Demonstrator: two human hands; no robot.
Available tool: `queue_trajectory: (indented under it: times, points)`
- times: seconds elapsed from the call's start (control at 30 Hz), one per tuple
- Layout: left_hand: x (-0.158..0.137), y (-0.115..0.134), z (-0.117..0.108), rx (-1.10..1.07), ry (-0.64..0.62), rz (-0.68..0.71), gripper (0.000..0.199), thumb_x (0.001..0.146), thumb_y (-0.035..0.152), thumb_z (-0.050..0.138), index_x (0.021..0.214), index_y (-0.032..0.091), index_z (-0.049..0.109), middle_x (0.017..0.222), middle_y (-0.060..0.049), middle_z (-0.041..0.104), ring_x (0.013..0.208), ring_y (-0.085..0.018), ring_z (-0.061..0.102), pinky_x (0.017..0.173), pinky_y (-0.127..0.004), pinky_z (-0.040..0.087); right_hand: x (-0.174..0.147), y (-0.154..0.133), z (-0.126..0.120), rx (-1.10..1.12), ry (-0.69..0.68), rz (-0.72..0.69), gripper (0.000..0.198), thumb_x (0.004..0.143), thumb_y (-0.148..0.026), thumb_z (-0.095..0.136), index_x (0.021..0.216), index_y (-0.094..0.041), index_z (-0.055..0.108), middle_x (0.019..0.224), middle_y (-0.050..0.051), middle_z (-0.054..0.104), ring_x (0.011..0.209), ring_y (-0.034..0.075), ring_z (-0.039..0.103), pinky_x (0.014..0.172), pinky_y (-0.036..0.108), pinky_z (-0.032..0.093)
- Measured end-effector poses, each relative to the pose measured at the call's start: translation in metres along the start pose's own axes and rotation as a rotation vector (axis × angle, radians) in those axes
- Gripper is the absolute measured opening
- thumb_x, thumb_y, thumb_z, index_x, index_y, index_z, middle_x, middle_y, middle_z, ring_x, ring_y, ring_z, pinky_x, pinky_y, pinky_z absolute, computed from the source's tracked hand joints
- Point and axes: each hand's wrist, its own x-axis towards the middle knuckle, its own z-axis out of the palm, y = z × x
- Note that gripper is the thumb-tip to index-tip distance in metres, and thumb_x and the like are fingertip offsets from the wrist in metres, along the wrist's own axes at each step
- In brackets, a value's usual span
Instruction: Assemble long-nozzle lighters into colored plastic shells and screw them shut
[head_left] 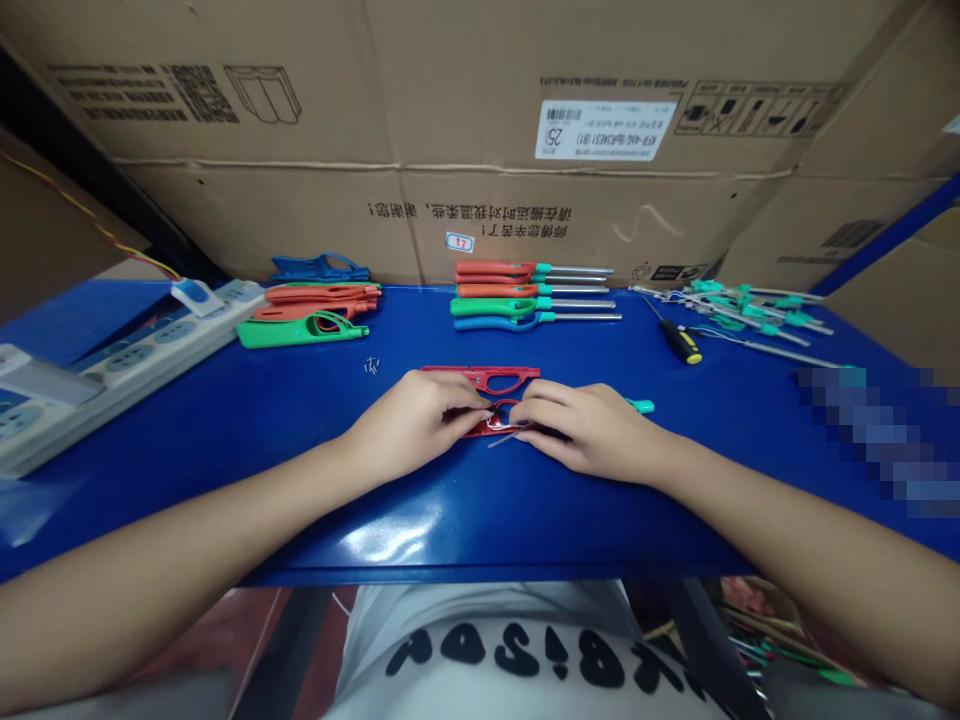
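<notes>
Near the middle of the table, a red lighter half shell (480, 431) lies under my fingertips, partly hidden by both hands. My left hand (427, 415) is closed in a pinch at a small black part (495, 408) over the shell's trigger opening. Closed too, my right hand (589, 430) covers the shell's right end, its fingertips at a thin white wire (498, 427). A thin grey strip (501, 440) sticks out below those fingertips. Behind the right hand a teal tip (643, 406) shows. Just beyond the hands lies a second red half shell (517, 373).
Several small screws (372, 366) lie left, near stacked half shells (304, 330). Finished-looking lighters (495, 307) line the back, before a cardboard box (300, 210). A screwdriver (681, 342) and nozzle tubes with teal parts (742, 305) are right. A power strip (135, 365) runs along the left.
</notes>
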Motion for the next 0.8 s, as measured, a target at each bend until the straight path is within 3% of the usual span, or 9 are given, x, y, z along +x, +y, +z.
queue_trajectory:
  times: [0.1,0.2,0.3,0.37,0.5,0.67,0.8]
  points:
    - [0.000,0.000,0.001,-0.006,0.006,-0.012,0.015,0.094,0.019,0.063,0.099,0.019,0.078,0.097,-0.004,0.079,0.089,-0.019,0.074,0.082,-0.029,0.055,0.000,0.000,0.000,0.014,0.005,-0.004,0.022,0.103,-0.031,0.046,0.106,-0.023,0.066,0.107,0.005,0.067,0.077,0.012,0.061,0.059,0.025,0.035]
    - [0.000,0.000,0.001,-0.016,0.012,-0.021,0.015,0.094,0.018,0.063,0.097,0.018,0.078,0.095,-0.004,0.080,0.087,-0.019,0.074,0.078,-0.027,0.054,0.000,0.003,0.002,0.200,0.084,0.046,0.016,0.102,-0.028,0.050,0.102,-0.021,0.064,0.102,0.005,0.066,0.080,0.013,0.061,0.064,0.024,0.039]
    - [0.000,0.001,0.001,-0.023,0.026,-0.029,0.014,0.093,0.017,0.065,0.095,0.018,0.078,0.091,-0.003,0.079,0.083,-0.017,0.073,0.074,-0.025,0.053,0.002,0.010,0.005,0.466,0.173,0.198,0.011,0.098,-0.030,0.056,0.096,-0.019,0.059,0.078,-0.001,0.060,0.059,0.009,0.050,0.057,0.023,0.037]
    - [0.000,0.002,0.000,-0.028,0.034,-0.034,0.013,0.092,0.018,0.065,0.094,0.018,0.078,0.092,-0.003,0.079,0.082,-0.017,0.072,0.073,-0.025,0.053,0.003,0.015,0.007,0.623,0.151,0.298,0.015,0.098,-0.034,0.057,0.096,-0.020,0.056,0.065,-0.005,0.053,0.049,0.008,0.041,0.051,0.022,0.033]
    - [0.001,0.003,0.000,-0.037,0.045,-0.037,0.012,0.092,0.017,0.066,0.092,0.017,0.078,0.088,-0.003,0.078,0.078,-0.015,0.070,0.068,-0.024,0.051,0.002,0.020,0.008,0.853,0.117,0.342,0.017,0.098,-0.037,0.055,0.097,-0.020,0.051,0.077,-0.001,0.062,0.060,0.009,0.053,0.056,0.021,0.039]
    - [0.001,0.004,0.000,-0.072,0.027,-0.046,0.011,0.092,0.018,0.067,0.093,0.017,0.078,0.087,-0.003,0.078,0.078,-0.016,0.070,0.069,-0.024,0.051,0.001,0.017,0.006,0.697,0.096,0.283,0.014,0.094,-0.031,0.062,0.100,-0.019,0.057,0.063,-0.008,0.047,0.049,0.006,0.035,0.049,0.020,0.030]
    - [0.000,0.002,0.000,-0.117,0.016,-0.048,0.012,0.092,0.019,0.068,0.096,0.018,0.079,0.092,-0.005,0.078,0.084,-0.017,0.072,0.078,-0.028,0.054,0.002,0.015,0.003,0.549,0.095,0.156,0.007,0.093,-0.023,0.061,0.096,-0.018,0.065,0.079,-0.001,0.058,0.055,0.006,0.041,0.055,0.021,0.036]
